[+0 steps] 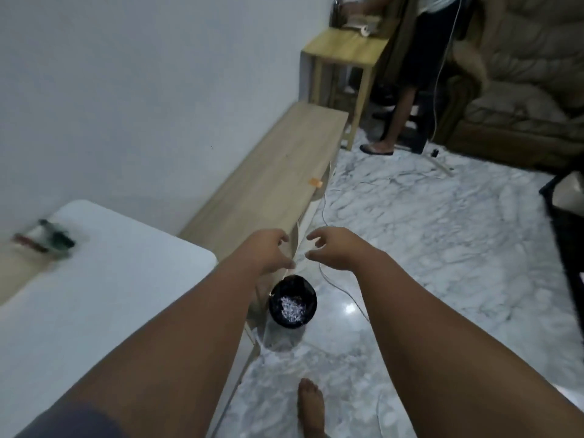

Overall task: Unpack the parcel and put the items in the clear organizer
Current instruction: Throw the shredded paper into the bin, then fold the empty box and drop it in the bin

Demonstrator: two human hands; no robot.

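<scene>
Clear organizer (44, 240): on the far left part of the white table (110, 295), close to the wall; motion blur smears it, and only dark green and red items show inside.
Tan shape (11, 273): flat, at the table's left edge just near of the organizer; too blurred to tell what it is.
Left hand (268, 251): stretched out past the table's right edge, fingers apart and loosely curved, gripping nothing.
Right hand (335, 248): level with the left hand and just right of it, with a narrow gap between the fingertips; its fingers are also spread and relaxed, holding nothing.
Black bin (292, 306): on the floor below and just near of both hands, beside the table's right corner; pale shredded scraps lie at its bottom.
Dark sleeve (72, 418): covers the left upper arm at the near left edge.
Bare foot (311, 403): on the marble floor (442, 248), near of the bin.
Thin cable (344, 292): trails across the floor right of the bin.
Low wooden bench (278, 172): runs along the wall from the table toward the far side; a small orange object (316, 182) sits at its right edge.
Small wooden table (344, 49): at the far end of the bench, with a second person (398, 115) standing beside it.
Sofa (521, 90): far right, behind that person.
</scene>
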